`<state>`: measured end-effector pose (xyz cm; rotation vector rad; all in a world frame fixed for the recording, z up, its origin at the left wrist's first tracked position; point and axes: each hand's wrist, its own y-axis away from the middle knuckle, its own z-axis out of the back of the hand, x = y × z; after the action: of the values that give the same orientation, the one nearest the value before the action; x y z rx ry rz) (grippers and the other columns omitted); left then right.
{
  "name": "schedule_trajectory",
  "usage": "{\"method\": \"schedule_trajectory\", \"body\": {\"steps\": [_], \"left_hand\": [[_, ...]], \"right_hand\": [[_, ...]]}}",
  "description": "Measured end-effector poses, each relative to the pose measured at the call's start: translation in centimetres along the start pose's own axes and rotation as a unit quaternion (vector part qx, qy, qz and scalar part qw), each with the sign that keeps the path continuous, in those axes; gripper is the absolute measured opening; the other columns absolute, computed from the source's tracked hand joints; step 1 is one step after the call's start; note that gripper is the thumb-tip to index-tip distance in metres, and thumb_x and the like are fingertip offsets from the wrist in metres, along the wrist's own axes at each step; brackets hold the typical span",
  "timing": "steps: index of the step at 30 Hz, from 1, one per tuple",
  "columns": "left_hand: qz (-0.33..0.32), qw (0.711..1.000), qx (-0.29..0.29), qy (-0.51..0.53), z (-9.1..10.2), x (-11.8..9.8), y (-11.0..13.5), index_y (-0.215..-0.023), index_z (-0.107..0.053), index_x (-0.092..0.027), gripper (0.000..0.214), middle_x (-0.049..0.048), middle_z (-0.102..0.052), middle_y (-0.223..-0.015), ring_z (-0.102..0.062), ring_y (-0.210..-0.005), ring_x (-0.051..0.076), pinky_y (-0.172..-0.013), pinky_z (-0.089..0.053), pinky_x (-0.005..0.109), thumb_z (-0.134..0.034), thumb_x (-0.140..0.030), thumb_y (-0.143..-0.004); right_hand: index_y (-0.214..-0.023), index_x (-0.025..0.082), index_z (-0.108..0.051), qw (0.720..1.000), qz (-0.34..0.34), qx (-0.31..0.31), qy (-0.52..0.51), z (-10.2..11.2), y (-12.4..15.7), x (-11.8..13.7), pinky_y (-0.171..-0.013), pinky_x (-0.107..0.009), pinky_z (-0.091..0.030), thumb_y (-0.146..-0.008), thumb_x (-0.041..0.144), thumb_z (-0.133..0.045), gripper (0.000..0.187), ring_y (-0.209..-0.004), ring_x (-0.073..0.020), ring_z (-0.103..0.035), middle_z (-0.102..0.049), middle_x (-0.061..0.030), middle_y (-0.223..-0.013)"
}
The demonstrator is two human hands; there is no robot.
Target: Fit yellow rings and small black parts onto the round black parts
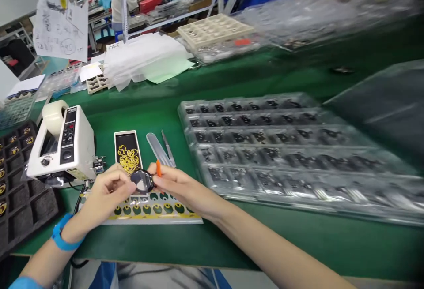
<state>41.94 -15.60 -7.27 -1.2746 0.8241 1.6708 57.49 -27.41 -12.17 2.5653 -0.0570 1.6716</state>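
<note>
Right now, through the head view, I judge the step in hand to be close work on a dark round part [144,182], left of and below the frame's centre, above a patterned sheet [159,220]. Next, I think, calls for steady fingertips and a firm hold on the rim. My left hand [111,189] extends from the lower left, thumb and forefinger narrow at the part's left edge; whether they pinch it I cannot tell. My right hand [179,186], forearm stretched from the lower right, grips the part's right edge, an orange stick [158,168] jutting up between the fingers.
</note>
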Motion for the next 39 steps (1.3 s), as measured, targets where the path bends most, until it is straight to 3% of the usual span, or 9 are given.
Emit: {"method": "schedule_trajectory", "body": {"steps": [5,14,28,34,37,39], "left_hand": [[0.024,1.000,0.005,-0.008,-0.4,1.6,-0.1,-0.061,-0.050,-0.018,0.033,-0.0014,-0.038,-0.069,-0.036,-0.064,0.014,-0.058,-0.025,0.029,-0.059,-0.038,-0.085],[0.030,0.999,-0.005,-0.022,-0.5,2.0,0.0,-0.061,-0.056,-0.019,0.027,-0.0008,-0.041,-0.066,-0.038,-0.060,0.014,-0.053,-0.027,0.028,-0.059,-0.033,-0.084],[0.005,0.998,-0.017,-0.054,-0.8,2.5,0.1,-0.061,-0.051,-0.019,0.027,-0.0015,-0.040,-0.069,-0.037,-0.060,0.012,-0.052,-0.028,0.027,-0.057,-0.028,-0.086],[-0.041,0.980,-0.092,-0.174,-1.3,2.5,0.2,-0.063,-0.049,-0.019,0.022,-0.0025,-0.041,-0.068,-0.038,-0.058,0.011,-0.050,-0.028,0.025,-0.060,-0.019,-0.082],[-0.066,0.958,-0.141,-0.242,-0.6,2.3,0.3,-0.063,-0.045,-0.019,0.025,-0.0035,-0.040,-0.068,-0.037,-0.058,0.011,-0.052,-0.029,0.025,-0.063,-0.016,-0.079],[-0.090,0.953,-0.167,-0.235,0.0,2.1,0.2,-0.065,-0.045,-0.019,0.024,-0.0037,-0.041,-0.068,-0.037,-0.056,0.011,-0.051,-0.030,0.025,-0.063,-0.014,-0.080]], "right_hand": [[-0.078,0.020,-0.050,1.000,-0.004,0.016,0.001,0.1,0.0,-0.5,-0.068,-0.025,-0.035,-0.079,0.059,-0.065,0.041,-0.069,-0.0111,-0.040,-0.042,0.0041,-0.074],[-0.078,0.020,-0.049,0.999,-0.016,0.010,0.033,0.1,0.4,-1.0,-0.064,-0.026,-0.032,-0.083,0.060,-0.061,0.042,-0.068,-0.0122,-0.037,-0.039,0.0036,-0.073],[-0.077,0.020,-0.049,0.999,-0.006,0.005,0.049,0.0,0.5,-1.0,-0.062,-0.026,-0.030,-0.085,0.059,-0.059,0.041,-0.067,-0.0120,-0.035,-0.037,0.0038,-0.073],[-0.076,0.020,-0.048,0.998,-0.002,-0.009,0.063,-0.2,0.5,-1.1,-0.064,-0.027,-0.032,-0.084,0.060,-0.059,0.042,-0.068,-0.0119,-0.036,-0.037,0.0041,-0.073],[-0.079,0.020,-0.051,0.998,0.005,-0.020,0.063,-0.1,0.5,-0.8,-0.065,-0.027,-0.035,-0.084,0.059,-0.060,0.040,-0.069,-0.0120,-0.038,-0.040,0.0033,-0.076],[-0.079,0.020,-0.053,0.998,0.017,-0.023,0.057,0.0,0.5,-0.7,-0.066,-0.027,-0.036,-0.084,0.057,-0.061,0.039,-0.069,-0.0118,-0.039,-0.042,0.0030,-0.076]]}}
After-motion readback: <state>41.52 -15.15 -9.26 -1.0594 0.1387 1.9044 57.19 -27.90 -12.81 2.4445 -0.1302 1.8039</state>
